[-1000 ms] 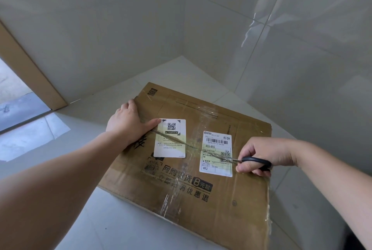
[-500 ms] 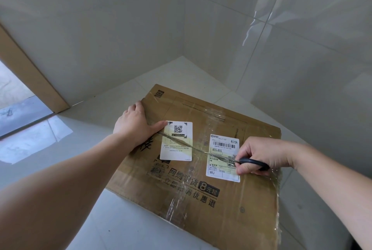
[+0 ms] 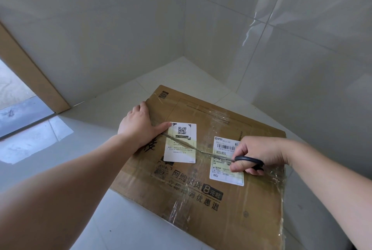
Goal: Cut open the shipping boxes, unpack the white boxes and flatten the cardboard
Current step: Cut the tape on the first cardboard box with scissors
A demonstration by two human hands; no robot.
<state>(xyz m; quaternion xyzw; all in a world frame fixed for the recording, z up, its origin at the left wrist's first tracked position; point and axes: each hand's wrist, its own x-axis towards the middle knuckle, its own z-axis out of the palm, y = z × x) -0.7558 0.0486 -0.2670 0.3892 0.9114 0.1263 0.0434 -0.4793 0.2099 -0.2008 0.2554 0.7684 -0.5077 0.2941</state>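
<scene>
Gripping black scissors (image 3: 244,160), right hand (image 3: 259,154) over taped shipping box (image 3: 231,205); left hand (image 3: 138,126) flat, fingers straight on its top.

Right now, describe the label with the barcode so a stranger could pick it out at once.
Start at the brown shipping box lying flat on the tiled floor in the corner. Two white labels sit on its top; take the shipping label nearer the right hand, which holds black-handled scissors over it. Unlike the QR-code label by the left hand, it carries a barcode, "855-855" and "WU".
</scene>
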